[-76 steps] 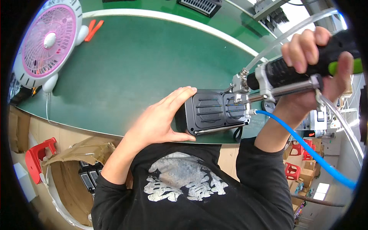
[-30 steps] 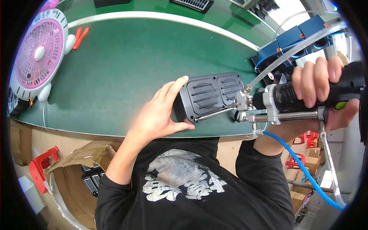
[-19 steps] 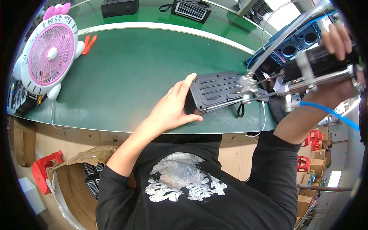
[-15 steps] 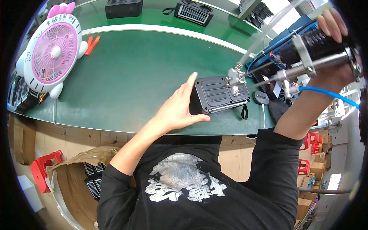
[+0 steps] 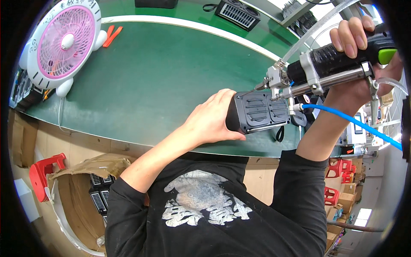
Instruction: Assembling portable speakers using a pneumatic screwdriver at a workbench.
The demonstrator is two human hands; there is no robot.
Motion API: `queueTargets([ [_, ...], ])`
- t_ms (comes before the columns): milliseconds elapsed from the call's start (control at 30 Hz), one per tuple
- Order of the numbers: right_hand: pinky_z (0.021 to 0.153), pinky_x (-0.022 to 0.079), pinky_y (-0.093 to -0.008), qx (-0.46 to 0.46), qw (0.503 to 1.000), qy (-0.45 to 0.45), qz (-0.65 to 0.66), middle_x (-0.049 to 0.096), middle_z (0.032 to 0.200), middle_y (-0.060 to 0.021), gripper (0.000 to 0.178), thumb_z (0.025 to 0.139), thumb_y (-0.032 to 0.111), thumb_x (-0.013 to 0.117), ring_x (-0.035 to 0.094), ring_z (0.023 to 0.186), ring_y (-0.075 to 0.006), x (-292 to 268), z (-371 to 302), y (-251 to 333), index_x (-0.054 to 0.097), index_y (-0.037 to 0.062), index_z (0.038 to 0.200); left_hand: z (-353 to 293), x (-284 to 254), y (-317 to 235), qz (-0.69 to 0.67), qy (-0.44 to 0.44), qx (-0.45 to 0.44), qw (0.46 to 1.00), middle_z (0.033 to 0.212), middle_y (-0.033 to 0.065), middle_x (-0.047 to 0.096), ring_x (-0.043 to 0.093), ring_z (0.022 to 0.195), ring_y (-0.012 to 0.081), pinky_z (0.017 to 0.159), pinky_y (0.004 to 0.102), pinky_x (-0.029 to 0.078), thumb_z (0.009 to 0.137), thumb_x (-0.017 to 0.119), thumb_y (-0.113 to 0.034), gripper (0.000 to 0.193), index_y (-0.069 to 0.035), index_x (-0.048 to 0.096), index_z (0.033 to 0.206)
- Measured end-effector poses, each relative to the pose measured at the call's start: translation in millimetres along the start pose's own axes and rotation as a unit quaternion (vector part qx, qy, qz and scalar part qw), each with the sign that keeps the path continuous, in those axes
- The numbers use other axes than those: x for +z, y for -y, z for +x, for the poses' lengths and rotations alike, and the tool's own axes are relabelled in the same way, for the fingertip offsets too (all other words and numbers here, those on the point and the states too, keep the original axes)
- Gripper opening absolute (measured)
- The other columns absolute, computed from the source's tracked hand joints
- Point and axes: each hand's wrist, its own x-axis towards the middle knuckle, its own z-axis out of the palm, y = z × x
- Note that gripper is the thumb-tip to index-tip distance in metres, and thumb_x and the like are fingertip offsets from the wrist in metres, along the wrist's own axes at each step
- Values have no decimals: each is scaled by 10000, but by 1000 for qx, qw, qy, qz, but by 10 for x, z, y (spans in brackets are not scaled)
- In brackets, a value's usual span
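Note:
On the near part of the green table, my left hand (image 5: 209,116) is closed around the left end of a black box-shaped speaker (image 5: 262,112), thumb along its near side. A ridged panel with corner screw holes faces up, and a wrist strap (image 5: 280,133) hangs from its right end. My right hand (image 5: 351,37) grips a black power screwdriver (image 5: 327,60) with a metal slide rail and a screw-feed head. It slants down from the upper right. The thin tip is at the speaker's far edge; its exact contact point is hard to see.
A white-and-pink fan (image 5: 66,41) stands at the left, beside orange strips (image 5: 112,36). Another speaker (image 5: 238,14) lies beyond the white ledge. A blue air hose (image 5: 355,124) runs off right. On the floor, an open carton (image 5: 72,201) holds more speakers near a red stool (image 5: 43,175).
The screwdriver's body has slid closer to its feed head, and its tip has shifted toward the speaker's far left part. My left hand still holds the speaker. The whole view has shifted slightly.

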Motion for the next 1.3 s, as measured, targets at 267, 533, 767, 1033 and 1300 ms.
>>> queueTargets([
  [267, 725, 422, -306, 21, 1000, -8, -3, 474, 817, -65, 571, 759, 398, 738, 508, 673, -164, -58, 54, 115, 441, 26, 1074, -2, -70, 12, -15, 14, 10, 1000, 1400, 246, 520, 499, 1343, 410, 1116, 453, 433, 635, 937, -438, 1035, 26, 431, 1409],
  [533, 744, 420, -306, 25, 999, 14, -14, 470, 851, -75, 489, 858, 349, 667, 506, 730, -165, -239, 68, 285, 458, -10, 1115, 256, -299, -58, -27, -81, 93, 992, 1087, 124, 686, 621, 1086, 315, 952, 407, 493, 874, 761, -251, 329, -48, 683, 1121],
  [767, 761, 418, -307, -8, 999, 26, -23, 467, 881, -84, 426, 945, 306, 605, 504, 780, -166, -228, 114, 408, 472, -42, 1151, 755, -534, 243, 182, -17, 189, 965, 871, 95, 699, 663, 903, 307, 831, 423, 532, 885, 704, -189, 119, -72, 725, 902],
  [1033, 721, 422, -296, -78, 991, -68, -83, 479, 878, -67, 420, 1059, 383, 505, 497, 763, -141, -341, 17, 305, 498, -22, 1168, 2391, -1148, 1613, 220, -50, -107, 968, 1455, 255, 504, 499, 1351, 390, 1143, 448, 417, 787, 846, -359, 912, -10, 394, 1497],
  [1300, 625, 478, -287, -95, 977, -146, -119, 497, 810, -57, 510, 1043, 520, 515, 527, 656, -145, -727, -98, 476, 474, 23, 1148, 3887, -1054, 2433, 111, 17, -34, 993, 1564, 339, 281, 313, 1486, 408, 1237, 436, 284, 598, 976, -311, 1331, 45, 110, 1544],
])
